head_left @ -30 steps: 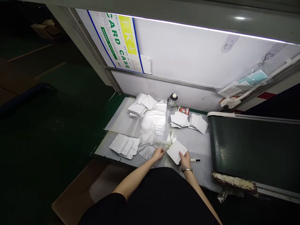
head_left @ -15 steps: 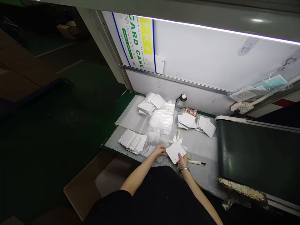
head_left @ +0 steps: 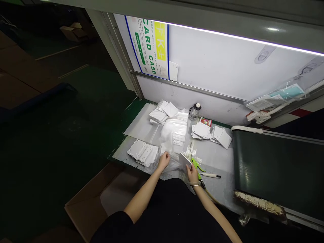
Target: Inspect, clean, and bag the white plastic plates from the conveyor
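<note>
1. A square white plate [head_left: 184, 159], tilted up on edge, is held above the counter [head_left: 222, 184] in front of the worker's body.
2. The right hand [head_left: 192, 173], a bracelet at its wrist, has its fingers clamped on the plate's near end.
3. The left hand [head_left: 164, 160], a little apart from the plate, has its fingers drawn together on clear plastic film [head_left: 174, 162], which spreads between the two hands.
4. Just beside the right hand lies a green air gun [head_left: 194, 163] with a thin metal nozzle; a white pen-like tool [head_left: 211, 175] rests near it.
5. Left of the left hand, a front stack of white plates [head_left: 143, 153] fans across the counter.
6. Beyond the hands sit flat plastic bags [head_left: 178, 125], a rear stack of plates [head_left: 163, 113] touching their left side.
7. To their right stand two more piles of plates, one [head_left: 201, 130] beside a red packet [head_left: 206, 122], the other [head_left: 221, 136] near a dark conveyor belt [head_left: 278, 158].
8. A clear bottle [head_left: 194, 112] stands upright by the white wall panel [head_left: 215, 64].
</note>
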`<state>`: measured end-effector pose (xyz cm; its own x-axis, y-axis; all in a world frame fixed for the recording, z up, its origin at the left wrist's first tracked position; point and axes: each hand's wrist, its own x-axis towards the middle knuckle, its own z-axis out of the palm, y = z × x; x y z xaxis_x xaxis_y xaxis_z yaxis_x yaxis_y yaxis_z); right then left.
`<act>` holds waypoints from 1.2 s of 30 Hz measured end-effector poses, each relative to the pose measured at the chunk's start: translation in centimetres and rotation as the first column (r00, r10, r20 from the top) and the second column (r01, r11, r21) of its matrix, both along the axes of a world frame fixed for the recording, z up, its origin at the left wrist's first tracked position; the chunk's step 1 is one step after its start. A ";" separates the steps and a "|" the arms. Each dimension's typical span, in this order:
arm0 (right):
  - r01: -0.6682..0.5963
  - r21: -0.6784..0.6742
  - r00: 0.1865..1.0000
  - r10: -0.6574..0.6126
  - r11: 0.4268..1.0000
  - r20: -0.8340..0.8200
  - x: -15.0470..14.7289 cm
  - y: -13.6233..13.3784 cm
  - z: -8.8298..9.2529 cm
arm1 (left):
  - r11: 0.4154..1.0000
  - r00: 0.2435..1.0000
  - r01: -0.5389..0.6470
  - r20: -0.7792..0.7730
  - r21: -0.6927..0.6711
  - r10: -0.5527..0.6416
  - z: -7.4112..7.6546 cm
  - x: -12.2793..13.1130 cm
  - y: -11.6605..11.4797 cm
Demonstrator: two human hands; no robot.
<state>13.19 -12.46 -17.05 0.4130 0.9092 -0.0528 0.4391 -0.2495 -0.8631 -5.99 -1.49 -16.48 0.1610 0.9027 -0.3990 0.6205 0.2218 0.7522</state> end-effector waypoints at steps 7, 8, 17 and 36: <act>-0.259 -0.034 0.964 0.256 0.965 -0.078 -1.9 0.8 2.0 | 0.992 0.999 0.026 -0.040 0.127 -0.021 1.3 2.0 -0.2; -0.276 -0.035 0.958 0.273 0.960 -0.085 -2.0 1.3 2.1 | 0.987 0.999 0.028 -0.046 0.161 -0.021 1.9 2.1 0.2; -0.322 -0.044 0.941 0.314 0.946 -0.125 -2.6 3.3 2.5 | 0.941 0.858 -0.123 -0.443 0.316 0.261 4.7 -6.2 6.9; -0.180 -0.099 0.945 0.144 0.979 -0.294 -0.6 2.2 1.4 | 0.955 0.873 0.294 -0.415 0.029 -0.256 5.5 1.4 -2.1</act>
